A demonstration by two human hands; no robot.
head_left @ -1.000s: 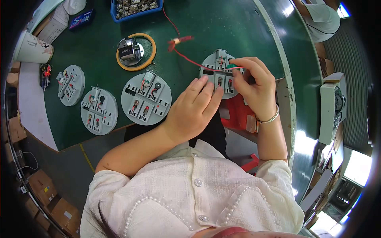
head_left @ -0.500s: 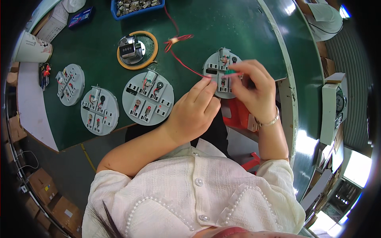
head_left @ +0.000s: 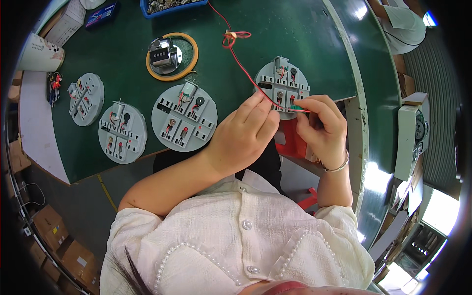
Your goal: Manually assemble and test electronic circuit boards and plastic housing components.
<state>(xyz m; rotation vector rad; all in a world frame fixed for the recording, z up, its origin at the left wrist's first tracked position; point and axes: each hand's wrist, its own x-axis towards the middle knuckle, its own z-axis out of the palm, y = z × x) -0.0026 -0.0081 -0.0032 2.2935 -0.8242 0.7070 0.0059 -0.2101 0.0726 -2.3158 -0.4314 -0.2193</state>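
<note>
A round grey fixture plate [head_left: 285,81] with small parts in its slots lies near the green table's front edge. My left hand [head_left: 246,132] rests its fingertips on the plate's lower rim, pressing a red wire [head_left: 243,66] that runs up the table. My right hand [head_left: 319,125] pinches a small green part [head_left: 296,106] at the end of that wire, just over the plate's lower right slot.
Three more round grey plates [head_left: 184,118] [head_left: 122,132] [head_left: 86,98] lie to the left. A metal tally counter sits inside a yellow tape ring [head_left: 172,54]. A blue parts bin [head_left: 172,6] and a white cup [head_left: 39,54] stand further back. A grey machine [head_left: 410,132] is at right.
Both hands have stayed at the right plate. My right hand's fingers have closed in on the small green part and the wire end, shifting slightly down the plate.
</note>
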